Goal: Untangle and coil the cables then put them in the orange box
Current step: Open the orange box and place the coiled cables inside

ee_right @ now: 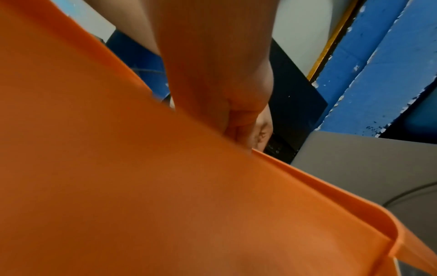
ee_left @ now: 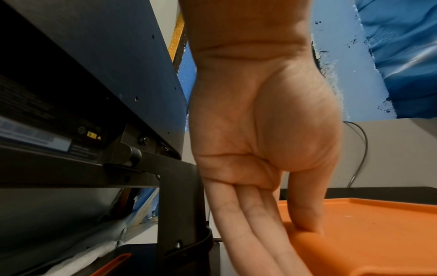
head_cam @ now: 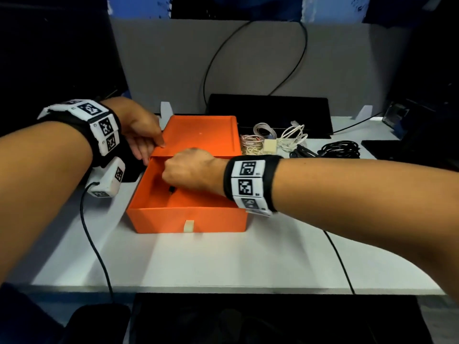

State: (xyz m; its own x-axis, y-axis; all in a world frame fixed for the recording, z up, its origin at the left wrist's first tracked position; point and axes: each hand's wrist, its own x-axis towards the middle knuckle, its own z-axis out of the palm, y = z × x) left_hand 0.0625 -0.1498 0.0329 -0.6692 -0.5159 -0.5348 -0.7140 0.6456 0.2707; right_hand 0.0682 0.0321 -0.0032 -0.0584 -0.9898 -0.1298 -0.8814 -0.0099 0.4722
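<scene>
Fingers of the left hand (head_cam: 139, 130) lie straight along the left edge of the flat orange lid (head_cam: 201, 135), thumb on top, steadying it where it hinges back from the orange cardboard box (head_cam: 188, 219). The right hand (head_cam: 188, 170) reaches down into the box, knuckles up and fingers curled; a small black piece (head_cam: 172, 188) shows beneath it, probably a cable end, though the hand hides whether it is gripped.

The box sits on the white table (head_cam: 223, 264) with its long axis running left to right, open side up, a pale pull tab (head_cam: 189, 225) on the near wall facing the person. Right of the box lie the remaining cables: a pinkish braided coil (head_cam: 250, 142), a white tangled cable (head_cam: 293, 137) and, further right, a black cable bundle (head_cam: 340, 148).

Risks, as I judge them: the lid could fall forward onto the right wrist if the left hand lets go; a loosely wound cable may spring open as it is released; and dragging the white cable out could pull its neighbours along, since they lie touching.
</scene>
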